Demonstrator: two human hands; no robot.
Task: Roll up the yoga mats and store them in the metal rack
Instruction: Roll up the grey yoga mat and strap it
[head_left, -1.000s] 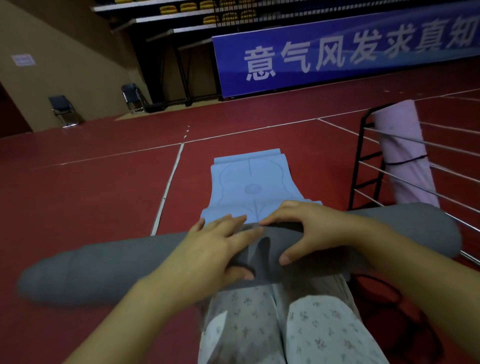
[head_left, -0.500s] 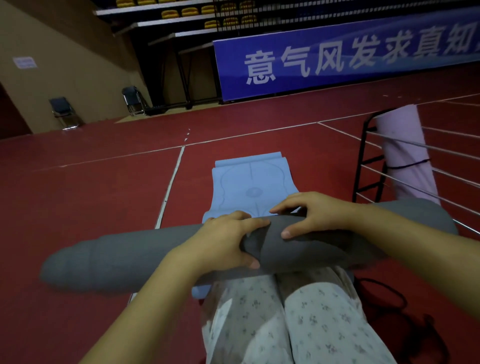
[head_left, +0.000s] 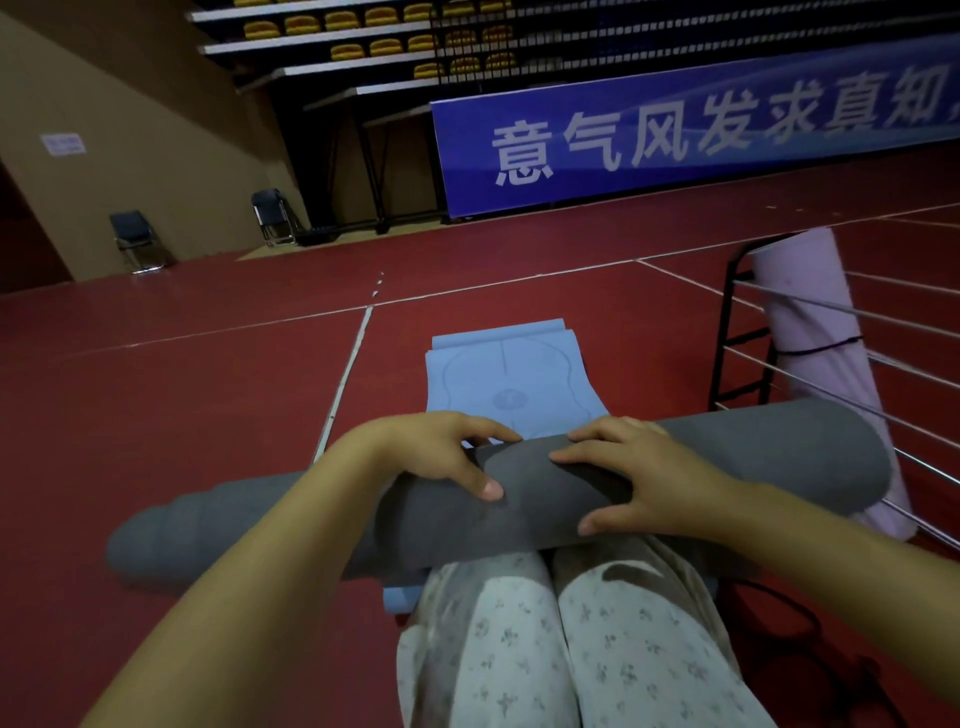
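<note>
Head view shows both hands, left hand (head_left: 441, 457) and right hand (head_left: 649, 478), fingers curled gripping the rolled grey mat (head_left: 519, 514); pink mat (head_left: 810, 332) racked in the metal rack (head_left: 727, 332), blue mat (head_left: 509, 379) still flat.

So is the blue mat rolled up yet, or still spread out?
Spread out: the blue yoga mat lies flat on the red floor, beyond the rolled gray mat.

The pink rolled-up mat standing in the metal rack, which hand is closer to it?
Right. The right hand grips the grey rolled foam mat on the side toward the pink rolled mat in the black metal rack; the left hand grips further away.
</note>
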